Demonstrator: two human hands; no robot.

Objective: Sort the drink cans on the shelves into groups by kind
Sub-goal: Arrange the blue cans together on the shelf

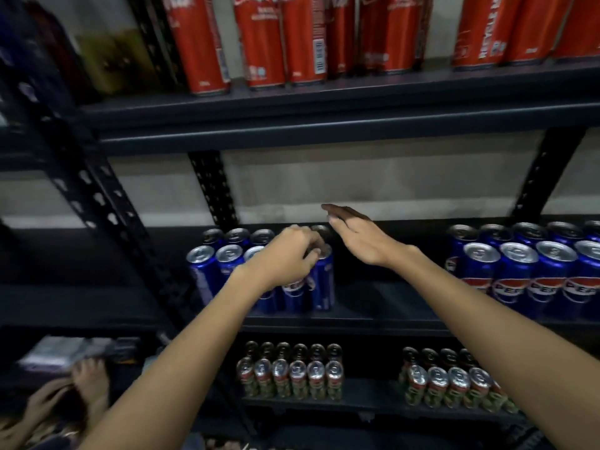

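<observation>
Where cans crowd it, dark metal shelving [324, 118] fronts a pale wall [373, 183].

On the middle shelf [389, 306], the left hand [285, 254] curls over the top of a blue Pepsi can [323, 280] at the right end of the left cluster; the right hand [360, 237] hovers flat just beside it, fingers straight

Head view, close, facing shelves [324, 125]
</observation>
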